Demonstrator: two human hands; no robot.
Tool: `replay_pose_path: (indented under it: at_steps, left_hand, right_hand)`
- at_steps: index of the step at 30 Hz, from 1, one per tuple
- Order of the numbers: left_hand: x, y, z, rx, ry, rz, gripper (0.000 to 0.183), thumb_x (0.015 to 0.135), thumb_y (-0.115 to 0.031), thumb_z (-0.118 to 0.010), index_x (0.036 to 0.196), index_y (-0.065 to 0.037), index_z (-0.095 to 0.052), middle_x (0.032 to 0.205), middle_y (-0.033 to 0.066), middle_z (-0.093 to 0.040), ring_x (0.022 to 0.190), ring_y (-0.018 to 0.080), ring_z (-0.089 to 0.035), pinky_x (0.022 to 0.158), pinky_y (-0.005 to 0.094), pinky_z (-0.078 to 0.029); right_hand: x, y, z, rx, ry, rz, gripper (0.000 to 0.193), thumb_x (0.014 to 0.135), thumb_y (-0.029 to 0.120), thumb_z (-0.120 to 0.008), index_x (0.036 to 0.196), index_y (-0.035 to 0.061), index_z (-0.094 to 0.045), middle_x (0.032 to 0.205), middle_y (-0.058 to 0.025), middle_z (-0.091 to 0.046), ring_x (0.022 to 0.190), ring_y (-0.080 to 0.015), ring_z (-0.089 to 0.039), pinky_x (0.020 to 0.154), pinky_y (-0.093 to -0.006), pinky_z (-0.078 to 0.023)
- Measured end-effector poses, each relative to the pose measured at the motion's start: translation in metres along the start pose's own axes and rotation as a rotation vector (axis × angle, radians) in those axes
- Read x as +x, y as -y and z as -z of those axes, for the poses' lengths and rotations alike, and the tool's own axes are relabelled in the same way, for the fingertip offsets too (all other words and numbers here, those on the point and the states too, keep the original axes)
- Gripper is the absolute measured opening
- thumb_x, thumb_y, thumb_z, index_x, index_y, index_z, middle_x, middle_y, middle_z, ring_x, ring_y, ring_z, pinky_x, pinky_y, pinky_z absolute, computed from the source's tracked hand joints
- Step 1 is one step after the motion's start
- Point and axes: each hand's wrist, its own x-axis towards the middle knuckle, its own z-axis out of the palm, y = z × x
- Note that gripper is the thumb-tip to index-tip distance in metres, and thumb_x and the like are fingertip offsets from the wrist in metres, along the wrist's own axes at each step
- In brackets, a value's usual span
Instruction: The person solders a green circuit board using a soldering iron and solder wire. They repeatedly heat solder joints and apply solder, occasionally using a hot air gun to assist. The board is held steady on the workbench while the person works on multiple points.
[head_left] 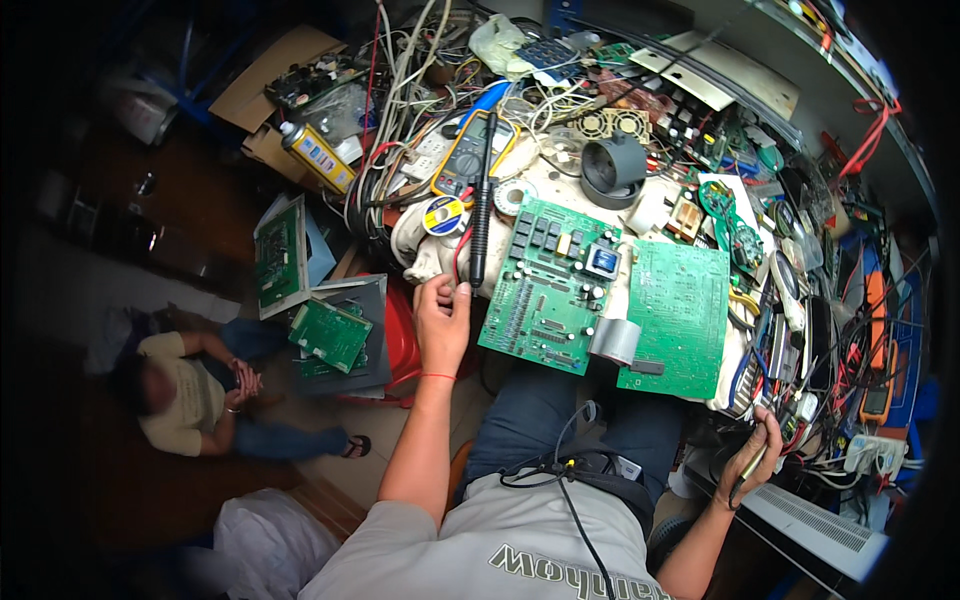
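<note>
My left hand (440,325) is closed at the table's near left edge, fingertips together; what they hold, if anything, is hidden. Beside it lies a long black ribbed tool (480,220), and a thin red lead (460,256) runs down close to the fingers. My right hand (755,458) is low at the right, closed around a slim pen-shaped tool (746,474). Between the hands, a green circuit board with components (545,285) lies at the table's front edge. A grey ribbon cable (614,341) spans from it to a second green board (678,315).
Behind the boards are a yellow multimeter (474,155), a wire spool (443,215) and a dark grey round housing (612,172). Tangled cables and electronic parts crowd the back and right. More boards (330,333) rest at the left, near a seated person (190,400).
</note>
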Motion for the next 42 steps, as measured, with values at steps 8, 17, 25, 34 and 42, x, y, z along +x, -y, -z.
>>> replay_pose_path:
  at_steps: [8,17,25,34,42]
  left_hand:
    - [-0.034,-0.049,0.003,-0.693,0.413,0.194,0.035,0.102,-0.008,-0.068,0.131,0.010,-0.062,0.104,0.0076,-0.075,0.086,0.0073,-0.066,0.076,0.0234,-0.054]
    - [-0.084,-0.124,-0.005,-0.566,0.196,-0.213,0.049,0.094,-0.007,-0.076,0.136,0.010,-0.057,0.098,0.0135,-0.067,0.077,0.0210,-0.069,0.063,0.0303,-0.058]
    - [-0.070,-0.106,-0.011,-0.698,0.315,-0.060,0.046,0.099,-0.004,-0.072,0.140,0.009,-0.056,0.117,0.0117,-0.069,0.100,0.0146,-0.068,0.081,0.0291,-0.059]
    - [-0.032,-0.020,-0.013,-0.933,0.420,0.264,0.045,0.106,-0.009,-0.065,0.146,0.010,-0.056,0.134,0.0105,-0.069,0.117,0.0128,-0.063,0.106,0.0280,-0.047]
    - [-0.085,-0.112,-0.007,-0.115,0.326,-0.671,0.026,0.084,-0.008,-0.081,0.108,-0.006,-0.070,0.103,0.0117,-0.068,0.096,0.0317,-0.065,0.084,0.0438,-0.052]
  right_hand:
    - [0.008,0.024,-0.010,0.014,0.029,0.019,0.026,0.111,0.006,-0.054,0.132,-0.0049,-0.062,0.120,-0.0179,-0.073,0.113,-0.0249,-0.070,0.103,-0.0376,-0.054]
    - [0.018,0.046,-0.034,0.098,0.062,0.031,0.021,0.109,0.003,-0.056,0.127,-0.0041,-0.065,0.116,-0.0180,-0.074,0.108,-0.0257,-0.071,0.101,-0.0377,-0.055]
    - [0.029,0.062,-0.042,0.030,0.117,0.126,0.020,0.109,0.000,-0.054,0.126,-0.0027,-0.064,0.117,-0.0159,-0.074,0.110,-0.0240,-0.070,0.102,-0.0370,-0.055]
    - [0.034,0.068,-0.054,-0.166,0.181,0.229,0.034,0.090,-0.011,-0.071,0.122,0.0005,-0.065,0.115,-0.0201,-0.076,0.105,-0.0341,-0.074,0.093,-0.0393,-0.057]
    - [0.020,0.055,-0.061,-0.237,0.163,0.203,0.033,0.089,-0.007,-0.072,0.118,0.0079,-0.071,0.110,-0.0188,-0.077,0.095,-0.0365,-0.076,0.081,-0.0404,-0.061]
